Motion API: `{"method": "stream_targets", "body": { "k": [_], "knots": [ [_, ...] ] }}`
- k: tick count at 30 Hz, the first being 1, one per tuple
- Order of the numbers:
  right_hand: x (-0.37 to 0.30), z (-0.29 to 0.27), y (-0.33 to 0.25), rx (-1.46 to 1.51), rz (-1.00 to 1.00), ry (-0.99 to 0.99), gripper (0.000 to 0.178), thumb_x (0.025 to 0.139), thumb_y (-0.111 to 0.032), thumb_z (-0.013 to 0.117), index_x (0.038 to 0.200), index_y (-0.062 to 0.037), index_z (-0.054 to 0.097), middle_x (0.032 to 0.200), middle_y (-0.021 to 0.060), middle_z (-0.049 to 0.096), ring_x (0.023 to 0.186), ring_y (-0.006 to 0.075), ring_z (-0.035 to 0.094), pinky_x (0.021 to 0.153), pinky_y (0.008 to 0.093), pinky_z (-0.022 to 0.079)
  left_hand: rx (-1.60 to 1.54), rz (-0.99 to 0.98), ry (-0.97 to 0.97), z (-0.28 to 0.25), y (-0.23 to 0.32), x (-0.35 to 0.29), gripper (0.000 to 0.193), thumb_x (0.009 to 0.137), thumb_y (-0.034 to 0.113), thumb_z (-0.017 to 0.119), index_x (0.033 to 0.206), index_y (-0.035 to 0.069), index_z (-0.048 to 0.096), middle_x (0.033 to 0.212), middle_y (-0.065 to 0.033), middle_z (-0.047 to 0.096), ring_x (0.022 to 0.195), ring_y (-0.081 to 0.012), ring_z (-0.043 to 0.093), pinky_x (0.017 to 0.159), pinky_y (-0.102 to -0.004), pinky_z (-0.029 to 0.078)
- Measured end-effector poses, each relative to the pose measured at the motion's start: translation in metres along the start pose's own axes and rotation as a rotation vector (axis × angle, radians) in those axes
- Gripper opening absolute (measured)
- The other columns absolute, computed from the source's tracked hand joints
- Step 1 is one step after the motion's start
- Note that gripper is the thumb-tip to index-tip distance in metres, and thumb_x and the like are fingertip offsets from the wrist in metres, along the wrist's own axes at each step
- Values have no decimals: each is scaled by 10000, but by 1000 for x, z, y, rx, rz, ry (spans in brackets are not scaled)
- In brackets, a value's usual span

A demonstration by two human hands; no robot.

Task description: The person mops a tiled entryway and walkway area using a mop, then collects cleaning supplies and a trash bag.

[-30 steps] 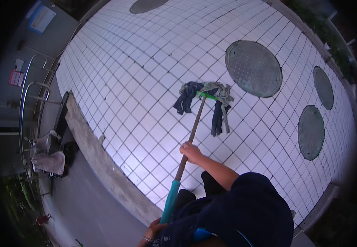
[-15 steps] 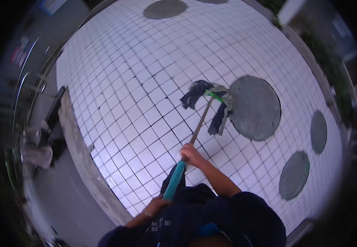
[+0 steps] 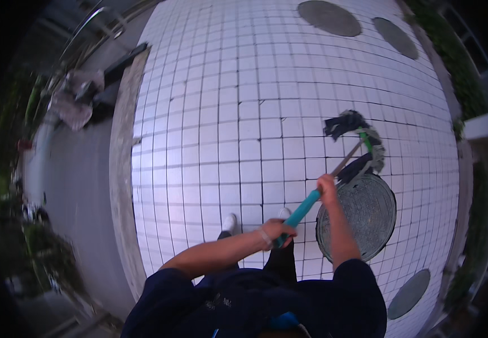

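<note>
A mop (image 3: 372,147) with dark blue and grey cloth strips and a green clamp lies against the white tiled floor (image 3: 216,158), just beyond a large round manhole cover (image 3: 362,218). Its handle slants back toward me, brown below and wrapped in teal at the upper end. My right hand (image 3: 327,188) is closed round the shaft where brown meets teal. Lower down, near the top of the teal part, my left hand (image 3: 279,230) grips the handle. The cloth strips curl in an arc, one end reaching the cover's edge.
More round covers are set in the tiles: two at the far right (image 3: 329,18) and one near right (image 3: 409,294). A stone curb (image 3: 124,169) borders the tiles on the left, beside a grey road (image 3: 80,186). A planted strip (image 3: 469,84) runs along the right.
The mop head has swung rightward relative to my body, from left of the large cover to its far edge. Both hands have moved right with the handle, and my view has turned.
</note>
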State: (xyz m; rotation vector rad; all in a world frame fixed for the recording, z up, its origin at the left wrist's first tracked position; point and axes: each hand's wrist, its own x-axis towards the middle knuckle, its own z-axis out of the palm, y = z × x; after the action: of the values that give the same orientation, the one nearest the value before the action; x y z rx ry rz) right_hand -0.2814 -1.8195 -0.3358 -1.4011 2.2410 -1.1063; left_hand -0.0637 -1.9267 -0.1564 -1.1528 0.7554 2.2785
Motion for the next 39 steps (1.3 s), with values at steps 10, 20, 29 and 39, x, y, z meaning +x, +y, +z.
{"method": "stream_targets", "body": {
  "k": [10, 20, 29, 39],
  "knots": [
    [1, 4, 15, -368, 103, -72, 453, 534, 72, 574, 949, -58, 446, 1040, 171, 429, 997, 341, 397, 844, 371, 346, -16, 151, -28, -36, -32, -50, 400, 694, 112, 547, 1052, -24, 431, 772, -105, 535, 575, -120, 499, 468, -232, 413],
    [-194, 188, -280, -195, -497, -1106, 65, 500, -128, 583, 556, -96, 569, 603, 102, 547, 657, 285, 525, 605, 401, 380, -380, 12, 514, -66, -382, -363, 623, 651, 83, 581, 1202, -12, 306, 796, -119, 552, 567, -149, 526, 486, -253, 436],
    [-305, 242, -375, 107, -920, -1633, 104, 545, -81, 544, 643, -112, 547, 705, 68, 556, 747, 249, 531, 649, 383, 379, -600, -229, 731, 51, -542, -398, 543, 701, 171, 609, 1163, -5, 384, 979, -86, 536, 853, -126, 498, 733, -256, 407],
    [-83, 373, -345, -232, -1030, -1109, 65, 547, -58, 560, 549, -121, 545, 616, 70, 528, 671, 240, 526, 658, 371, 395, -690, 288, 746, -120, -379, -306, 510, 734, 104, 533, 1201, 19, 345, 894, -87, 558, 727, -108, 528, 622, -227, 435]
  ]
}}
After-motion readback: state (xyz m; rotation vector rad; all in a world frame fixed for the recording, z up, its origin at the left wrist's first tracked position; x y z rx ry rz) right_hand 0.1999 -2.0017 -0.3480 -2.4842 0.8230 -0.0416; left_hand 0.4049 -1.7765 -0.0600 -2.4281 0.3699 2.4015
